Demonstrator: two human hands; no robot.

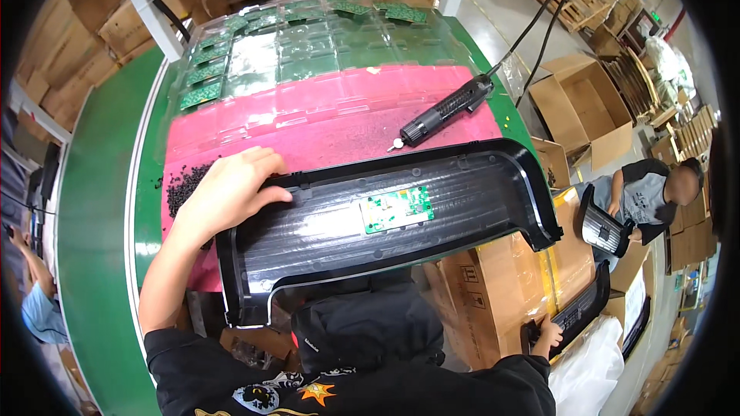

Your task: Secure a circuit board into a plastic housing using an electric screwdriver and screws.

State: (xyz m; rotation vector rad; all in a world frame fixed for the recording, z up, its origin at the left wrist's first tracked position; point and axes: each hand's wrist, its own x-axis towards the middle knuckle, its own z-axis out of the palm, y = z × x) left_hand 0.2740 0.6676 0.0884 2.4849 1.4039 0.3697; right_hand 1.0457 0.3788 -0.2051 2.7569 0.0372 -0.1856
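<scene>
A long black plastic housing (324, 235), open side up, lies across the front of the bench and overhangs its edge. Inside it, right of centre, is a green circuit board (398, 209). My left hand (235, 189) grips the housing's far rim near its left end, thumb inside and fingers beyond the rim. Low on my right, my right hand (549, 333) is closed on the edge of another black plastic part (580, 312), beside a carton. Behind the first housing, a black electric screwdriver (447, 114) rests on the pink mat (339, 125).
Small black screws (187, 187) are heaped left of my left hand. Clear plastic trays (308, 58) hold several green boards at the back. A cardboard carton (501, 300) stands at my right; beyond it, a co-worker (647, 196) holds a black part. Another person's arm (35, 266) shows far left.
</scene>
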